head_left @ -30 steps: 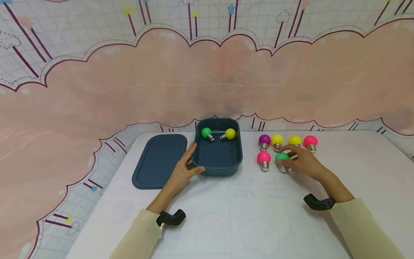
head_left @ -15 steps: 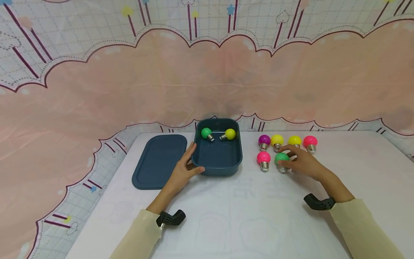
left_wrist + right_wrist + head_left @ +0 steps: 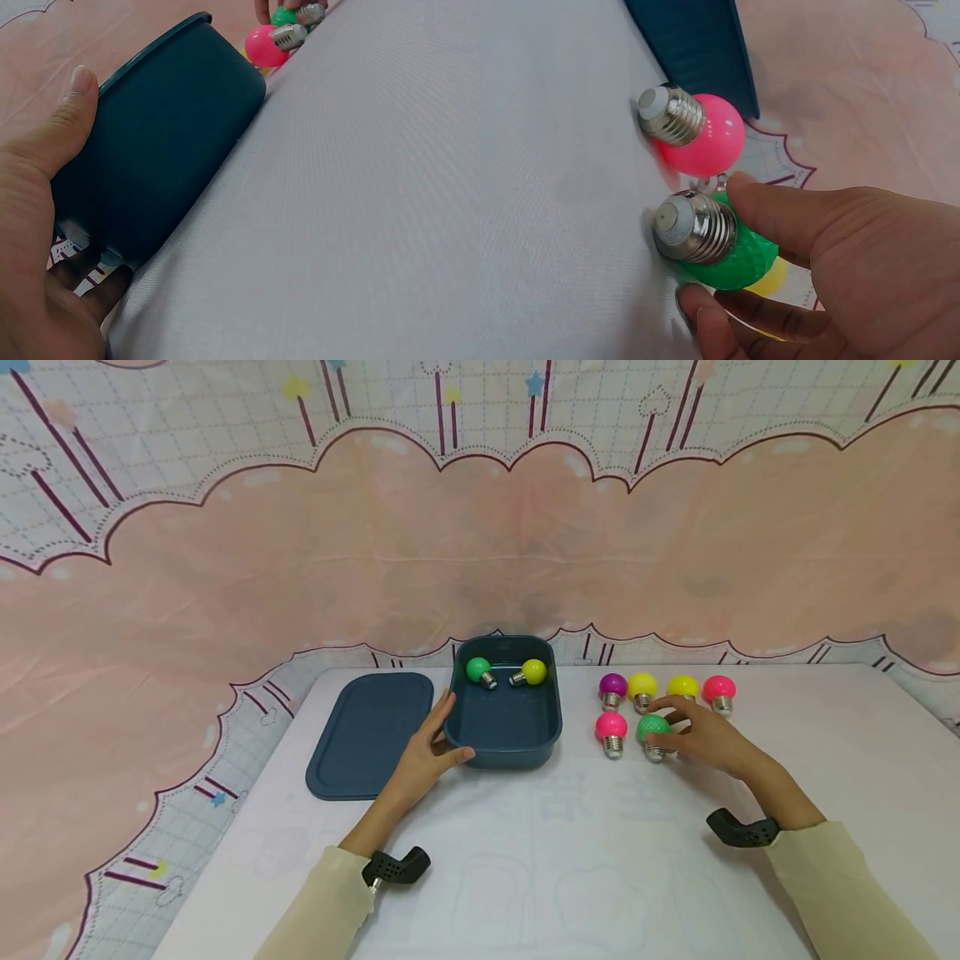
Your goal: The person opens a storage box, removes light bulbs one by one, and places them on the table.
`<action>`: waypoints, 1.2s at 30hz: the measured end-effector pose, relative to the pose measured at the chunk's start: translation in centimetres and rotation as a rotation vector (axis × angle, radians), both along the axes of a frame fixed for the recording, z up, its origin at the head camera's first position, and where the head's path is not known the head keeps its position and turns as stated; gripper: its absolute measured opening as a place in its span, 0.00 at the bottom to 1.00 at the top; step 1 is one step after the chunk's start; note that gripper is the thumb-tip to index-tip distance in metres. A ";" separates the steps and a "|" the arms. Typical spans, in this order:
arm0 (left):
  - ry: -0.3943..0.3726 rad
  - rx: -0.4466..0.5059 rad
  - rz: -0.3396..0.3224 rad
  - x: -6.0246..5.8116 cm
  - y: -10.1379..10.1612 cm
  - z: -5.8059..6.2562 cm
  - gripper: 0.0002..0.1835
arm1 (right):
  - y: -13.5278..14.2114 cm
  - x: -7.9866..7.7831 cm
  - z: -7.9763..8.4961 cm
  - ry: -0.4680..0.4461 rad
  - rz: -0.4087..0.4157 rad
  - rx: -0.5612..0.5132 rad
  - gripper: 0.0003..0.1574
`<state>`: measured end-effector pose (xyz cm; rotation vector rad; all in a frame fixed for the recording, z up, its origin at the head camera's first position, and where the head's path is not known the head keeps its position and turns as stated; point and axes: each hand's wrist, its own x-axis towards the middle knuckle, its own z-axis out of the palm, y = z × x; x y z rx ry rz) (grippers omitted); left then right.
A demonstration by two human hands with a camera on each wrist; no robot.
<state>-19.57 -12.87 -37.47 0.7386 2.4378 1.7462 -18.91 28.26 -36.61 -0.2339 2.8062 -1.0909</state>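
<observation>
A dark blue rectangular box (image 3: 504, 758) stands with its top uncovered. My left hand (image 3: 420, 762) holds its near left corner, the thumb on the near wall and the fingers along the left side. Inside lie a green light bulb (image 3: 477, 669) and a yellow light bulb (image 3: 534, 672). To the right, my right hand (image 3: 701, 735) has its thumb and fingers around another green light bulb (image 3: 754, 255), which lies on the white table with its metal base toward me. Next to that one is a pink light bulb (image 3: 712, 139), its base also facing me.
Behind the right hand, a row holds a purple bulb (image 3: 612, 685), two yellow bulbs (image 3: 642, 685) and another pink bulb (image 3: 719, 687). The box's flat blue lid (image 3: 367, 735) lies left of it on the table (image 3: 525, 860). A patterned cloth (image 3: 480, 543) hangs behind.
</observation>
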 end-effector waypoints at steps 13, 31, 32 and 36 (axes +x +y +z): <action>0.001 0.016 -0.005 -0.1 0.0 -0.2 0.47 | 0.5 0.4 1.6 0.058 0.014 -0.010 0.34; -0.003 0.023 -0.002 -0.1 0.0 -0.1 0.46 | -2.4 1.3 5.2 0.147 0.034 0.028 0.34; -0.004 0.024 -0.003 -0.1 0.0 -0.1 0.46 | -2.7 1.2 5.4 0.153 0.034 0.033 0.35; -0.026 0.041 -0.011 -0.2 0.1 -0.2 0.47 | -4.1 0.7 6.0 0.177 0.047 0.059 0.37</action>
